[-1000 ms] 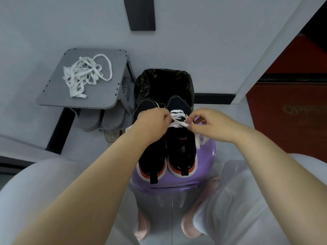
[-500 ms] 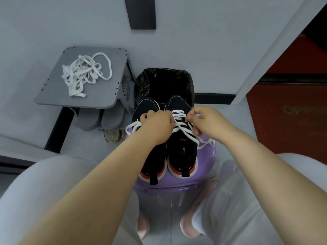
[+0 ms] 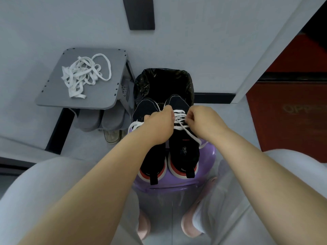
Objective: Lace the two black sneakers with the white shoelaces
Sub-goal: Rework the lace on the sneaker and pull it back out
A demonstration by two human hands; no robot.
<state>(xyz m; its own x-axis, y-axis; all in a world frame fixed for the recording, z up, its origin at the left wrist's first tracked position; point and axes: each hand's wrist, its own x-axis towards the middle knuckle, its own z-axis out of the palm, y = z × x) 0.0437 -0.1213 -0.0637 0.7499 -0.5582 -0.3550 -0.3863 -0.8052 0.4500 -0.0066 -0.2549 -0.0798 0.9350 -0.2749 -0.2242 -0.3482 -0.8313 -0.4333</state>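
Now your left hand point(image 3: 157, 127) and right hand point(image 3: 203, 121) each pinch lace point(image 3: 179, 121) over right sneaker point(image 3: 184, 149), likely for even tension. Other sneaker point(image 3: 154, 161) beside it on stool point(image 3: 208, 156), heels toward you; spare lace point(image 3: 83, 76) parked aside.

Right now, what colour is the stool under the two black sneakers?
Purple, slightly translucent. The head view shows the stool clearly.

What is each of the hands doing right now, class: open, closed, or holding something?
Left hand: closed, gripping the white shoelace of the right sneaker.
Right hand: closed, pinching the white shoelace too.
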